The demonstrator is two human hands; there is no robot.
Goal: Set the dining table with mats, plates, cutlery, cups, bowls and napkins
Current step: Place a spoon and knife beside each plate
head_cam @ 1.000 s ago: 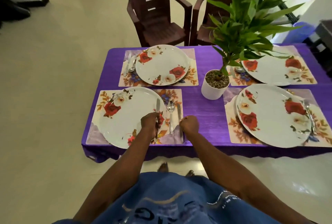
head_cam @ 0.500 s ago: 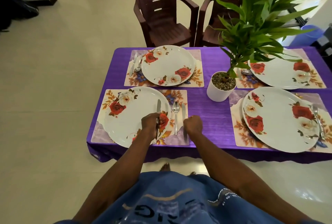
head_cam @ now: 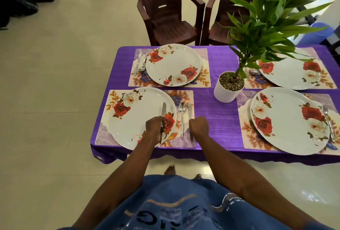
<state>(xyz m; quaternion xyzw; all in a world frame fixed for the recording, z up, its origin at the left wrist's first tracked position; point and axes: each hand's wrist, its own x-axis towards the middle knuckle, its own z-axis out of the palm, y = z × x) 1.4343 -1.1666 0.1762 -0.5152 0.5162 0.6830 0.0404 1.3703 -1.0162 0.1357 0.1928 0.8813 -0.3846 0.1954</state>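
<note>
1. The shiny purple ribbed cloth (head_cam: 215,111) covering the desk has a satin sheen with fine woven lines.
2. The round white rose-printed plates (head_cam: 136,119), at 9 o'clock and elsewhere, look smooth and glossy.
3. The silvery metal table knife (head_cam: 163,109), spoon (head_cam: 182,111) and second knife (head_cam: 189,109) are polished and reflective.
4. The flower-printed rectangular mats (head_cam: 181,94) look smooth, semi-matt.
5. At 12 o'clock, dark brown moulded plastic chairs (head_cam: 165,14) have a dull sheen.
6. The white cylindrical pot (head_cam: 226,94) is matt; rough gravel fills it.
7. The cream floor tiles (head_cam: 55,100) are glossy.

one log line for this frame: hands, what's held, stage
left hand: grips knife over near-left plate | right hand: on second knife beside spoon | stage: placing cutlery
</note>
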